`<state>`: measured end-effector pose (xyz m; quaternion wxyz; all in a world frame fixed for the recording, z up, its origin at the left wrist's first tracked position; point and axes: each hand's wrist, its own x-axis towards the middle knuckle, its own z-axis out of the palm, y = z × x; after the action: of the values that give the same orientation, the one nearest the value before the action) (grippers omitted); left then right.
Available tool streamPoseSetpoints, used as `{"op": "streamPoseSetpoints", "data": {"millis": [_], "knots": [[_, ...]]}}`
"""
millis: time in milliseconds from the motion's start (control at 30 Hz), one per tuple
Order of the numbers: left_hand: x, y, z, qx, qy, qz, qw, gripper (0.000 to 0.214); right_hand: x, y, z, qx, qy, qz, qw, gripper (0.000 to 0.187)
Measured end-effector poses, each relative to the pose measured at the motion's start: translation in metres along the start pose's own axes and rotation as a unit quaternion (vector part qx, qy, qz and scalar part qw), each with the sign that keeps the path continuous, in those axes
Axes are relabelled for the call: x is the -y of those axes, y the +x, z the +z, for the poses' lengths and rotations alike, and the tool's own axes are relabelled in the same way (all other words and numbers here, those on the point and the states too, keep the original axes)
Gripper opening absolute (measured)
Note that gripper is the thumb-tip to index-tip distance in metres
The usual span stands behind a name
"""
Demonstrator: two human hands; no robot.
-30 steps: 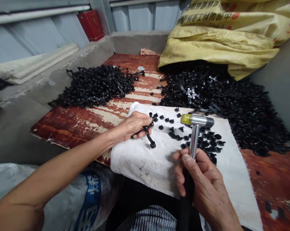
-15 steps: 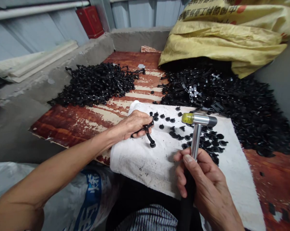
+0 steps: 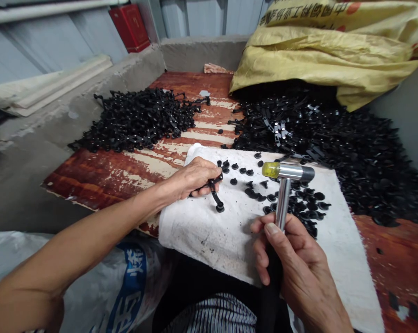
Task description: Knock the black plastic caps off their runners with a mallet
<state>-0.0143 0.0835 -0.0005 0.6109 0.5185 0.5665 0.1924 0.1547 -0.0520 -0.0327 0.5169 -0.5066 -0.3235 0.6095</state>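
Note:
Between the thumb and fingers of my left hand point(image 3: 198, 178) is a black jointed plastic bracket point(image 3: 215, 194) with several arms. One arm ends in a round foot close to the cloth; part of the bracket is hidden by my fingers. My right hand point(image 3: 295, 259) is closed around the black grip of a mallet point(image 3: 284, 199). Its metal head, with a yellow face on the left and a dark face on the right, is held up over the cloth. Small black round stemmed caps point(image 3: 311, 206) lie scattered behind and beside the mallet.
A white cloth point(image 3: 209, 240) covers part of the worn red-brown board point(image 3: 90, 178). Black jointed parts point(image 3: 139, 120) are heaped at the left. A larger heap point(image 3: 361, 157) spills from a yellow woven sack point(image 3: 320, 55) at the right. Low concrete walls point(image 3: 202, 53) border the board.
Both hands keep their holds on the bracket and the mallet, almost still. The whole view has shifted very slightly.

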Motion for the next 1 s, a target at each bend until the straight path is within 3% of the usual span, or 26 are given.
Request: {"op": "streamPoseSetpoints", "data": {"millis": [100, 167, 233, 300, 400, 467, 600, 767, 900, 1000], "knots": [[0.001, 0.001, -0.003, -0.001, 0.063, 0.006, 0.998, 0.041, 0.004, -0.001, -0.004, -0.002, -0.067, -0.009, 0.998, 0.031], [0.001, 0.002, -0.006, 0.0, 0.09, 0.003, 0.996, 0.041, 0.008, 0.002, -0.01, 0.003, -0.182, -0.046, 0.982, 0.034], [0.001, 0.002, -0.007, 0.003, 0.095, 0.008, 0.995, 0.039, 0.014, 0.008, -0.016, 0.009, -0.317, -0.137, 0.938, 0.038], [0.001, 0.003, -0.008, 0.007, 0.094, 0.016, 0.995, 0.038, 0.02, 0.018, -0.022, 0.019, -0.42, -0.257, 0.87, 0.045], [-0.003, 0.001, -0.006, 0.01, 0.089, 0.013, 0.996, 0.04, 0.029, 0.032, -0.023, 0.041, -0.497, -0.376, 0.781, 0.055], [-0.005, -0.002, -0.004, 0.004, 0.084, 0.005, 0.996, 0.041, 0.033, 0.037, -0.02, 0.043, -0.512, -0.413, 0.751, 0.06], [-0.007, -0.005, -0.002, -0.001, 0.071, 0.01, 0.997, 0.039, 0.033, 0.042, -0.014, 0.017, -0.519, -0.45, 0.726, 0.066], [-0.004, -0.004, -0.003, 0.001, 0.06, 0.013, 0.998, 0.038, 0.034, 0.048, -0.013, 0.059, -0.58, -0.401, 0.707, 0.064], [0.004, 0.0, -0.008, 0.022, 0.043, 0.024, 0.999, 0.036, 0.048, 0.039, -0.007, 0.028, -0.535, -0.465, 0.705, 0.063], [0.006, 0.001, -0.01, 0.041, 0.022, 0.035, 0.998, 0.033, 0.046, 0.04, -0.005, 0.0, -0.5, -0.468, 0.728, 0.063]]}}
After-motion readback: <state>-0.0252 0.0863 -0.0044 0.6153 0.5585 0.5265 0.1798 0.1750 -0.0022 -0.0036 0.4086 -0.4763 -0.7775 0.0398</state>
